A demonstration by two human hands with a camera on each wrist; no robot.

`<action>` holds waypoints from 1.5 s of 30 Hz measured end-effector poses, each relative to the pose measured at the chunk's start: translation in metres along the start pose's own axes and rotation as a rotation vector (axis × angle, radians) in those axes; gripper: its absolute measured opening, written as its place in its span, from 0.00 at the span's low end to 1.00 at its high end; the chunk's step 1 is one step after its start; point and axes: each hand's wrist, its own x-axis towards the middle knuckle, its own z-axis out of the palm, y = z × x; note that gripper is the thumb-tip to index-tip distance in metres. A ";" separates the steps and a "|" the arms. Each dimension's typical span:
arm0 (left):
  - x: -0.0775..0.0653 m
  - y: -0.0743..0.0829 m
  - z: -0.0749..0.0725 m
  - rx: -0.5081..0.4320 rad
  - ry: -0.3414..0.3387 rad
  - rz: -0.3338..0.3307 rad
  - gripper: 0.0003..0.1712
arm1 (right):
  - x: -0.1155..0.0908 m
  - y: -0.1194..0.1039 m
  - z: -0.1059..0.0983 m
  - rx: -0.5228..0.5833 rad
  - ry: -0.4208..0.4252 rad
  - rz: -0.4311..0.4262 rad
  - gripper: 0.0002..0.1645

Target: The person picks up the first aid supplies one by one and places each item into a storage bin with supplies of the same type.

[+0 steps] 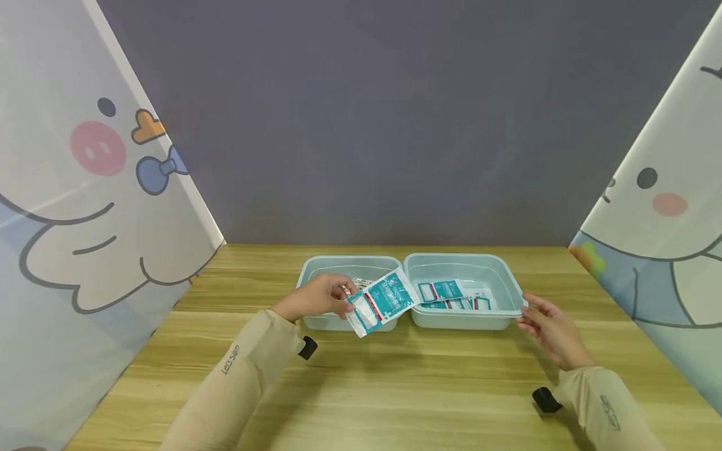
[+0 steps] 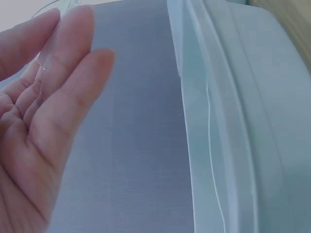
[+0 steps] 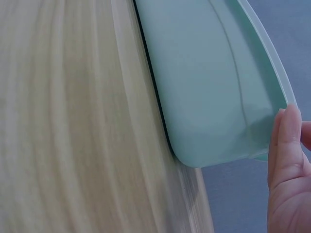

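Note:
My left hand (image 1: 323, 297) pinches a flat teal-and-white packet (image 1: 389, 294) by its left end, above the front of the left plastic box (image 1: 316, 322). The packet tilts up to the right and overlaps the rims of both boxes. In the left wrist view, fingers (image 2: 73, 92) close on its thin edge beside the box wall (image 2: 277, 121). My right hand (image 1: 555, 332) grips the front right corner of the right box (image 1: 462, 321), fingers (image 3: 289, 141) at its rim. Several similar packets (image 1: 448, 290) lie inside that box.
Small thin items (image 1: 363, 283) lie in the left box, partly hidden by the held packet. Both pale blue-green boxes stand side by side on a wood-grain table (image 1: 429, 388). A grey panel (image 1: 395, 125) rises behind, with cartoon-printed panels at both sides.

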 end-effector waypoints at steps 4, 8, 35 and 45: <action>0.007 0.002 -0.003 -0.007 0.020 -0.009 0.07 | 0.003 -0.002 -0.001 -0.002 0.004 0.004 0.19; 0.014 0.007 -0.008 0.018 0.083 -0.039 0.08 | 0.006 -0.001 -0.001 0.012 -0.002 -0.001 0.19; 0.084 0.043 -0.008 0.136 0.170 -0.046 0.11 | 0.008 -0.005 -0.005 0.008 -0.022 0.037 0.19; 0.122 0.050 0.004 0.130 0.136 -0.110 0.10 | 0.008 -0.005 -0.006 0.014 -0.022 0.032 0.18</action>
